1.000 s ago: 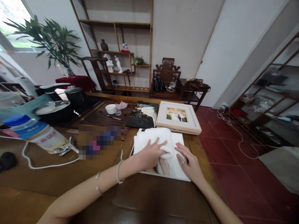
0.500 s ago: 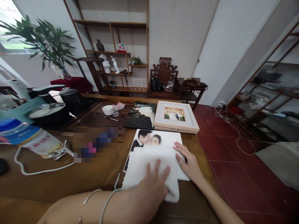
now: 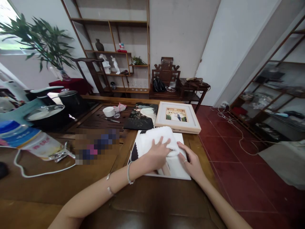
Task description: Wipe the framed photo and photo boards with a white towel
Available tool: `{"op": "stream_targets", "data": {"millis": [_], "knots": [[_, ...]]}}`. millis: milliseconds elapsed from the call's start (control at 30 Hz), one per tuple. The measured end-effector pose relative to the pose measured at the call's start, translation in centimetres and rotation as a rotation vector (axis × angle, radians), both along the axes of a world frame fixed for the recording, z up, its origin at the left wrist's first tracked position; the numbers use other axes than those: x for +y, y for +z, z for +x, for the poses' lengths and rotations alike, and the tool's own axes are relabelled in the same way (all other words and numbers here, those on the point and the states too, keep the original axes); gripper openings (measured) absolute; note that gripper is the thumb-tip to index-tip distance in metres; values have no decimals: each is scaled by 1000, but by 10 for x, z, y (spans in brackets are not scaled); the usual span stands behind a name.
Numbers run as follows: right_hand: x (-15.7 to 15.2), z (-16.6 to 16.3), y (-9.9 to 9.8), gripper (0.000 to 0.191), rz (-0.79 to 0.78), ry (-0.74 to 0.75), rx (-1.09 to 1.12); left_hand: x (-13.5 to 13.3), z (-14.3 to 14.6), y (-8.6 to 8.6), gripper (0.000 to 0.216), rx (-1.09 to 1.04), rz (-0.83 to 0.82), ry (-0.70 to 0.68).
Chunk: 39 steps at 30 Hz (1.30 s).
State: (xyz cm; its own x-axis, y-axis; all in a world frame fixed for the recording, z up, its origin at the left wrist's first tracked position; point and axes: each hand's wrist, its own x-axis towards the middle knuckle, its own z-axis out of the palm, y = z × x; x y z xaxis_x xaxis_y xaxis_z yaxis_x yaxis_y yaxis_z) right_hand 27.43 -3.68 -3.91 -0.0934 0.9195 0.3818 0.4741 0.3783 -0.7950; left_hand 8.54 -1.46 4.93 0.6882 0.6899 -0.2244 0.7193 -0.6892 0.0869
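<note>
A white fluffy cloth lies bunched over a wedding photo panel on the wooden table. My left hand grips the cloth from above, its fingers spread and curled into the folds, and the thumb is hidden. The cloth covers the upper middle of the picture, faces included. On the panel's right side rests my right hand, fingers stretched and apart, touching the surface near the edge. A bracelet is on my left wrist and a ring on my right hand.
Beyond the panel lie a dark photo panel and a light wooden picture frame. A white bowl stands on the tea tray. To the left are a plastic packet, a lidded pan and a white cable.
My left hand has pushed the cloth away from me, up the panel. The photo's lower part now shows and its upper part is covered. My right hand stays at the right edge.
</note>
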Motion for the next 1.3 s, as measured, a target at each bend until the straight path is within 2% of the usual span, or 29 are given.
{"op": "stream_targets", "data": {"millis": [133,267,433,500,567,667,767,800,867,967,1033,1133,1300], "knots": [[-3,0,2,41,-58,10,200,0,13,-25,43,-96,120,-70],[-6,-1,4,44,-82,0,225,-32,18,-35,31,-132,207,-191],[-7,-3,6,44,-131,1,159,-85,20,-29,28,-105,172,-251],[-6,-3,6,41,-124,-40,126,-97,15,-22,28,-61,100,-297],[-4,-3,4,37,-88,-46,87,-98,6,-12,29,-4,32,-290],[-2,-3,1,31,-32,6,5,-77,-11,6,38,31,-36,-186],[-1,-3,-1,24,10,28,-85,-36,-23,17,35,-18,-54,-55],[-1,-3,-2,22,28,26,-108,-22,-24,17,35,-110,-43,-45],[0,-3,-1,21,61,21,-141,5,-21,15,39,-265,-22,-52],[-1,-3,0,21,86,16,-168,30,-9,4,42,-511,-85,-179],[-1,-4,0,21,92,2,-176,38,0,-4,39,-616,-148,-263],[-2,-5,1,21,104,-21,-178,40,5,-10,36,-609,-174,-283],[-2,-5,2,24,92,19,-167,38,-10,-2,34,-481,-167,-247]]}}
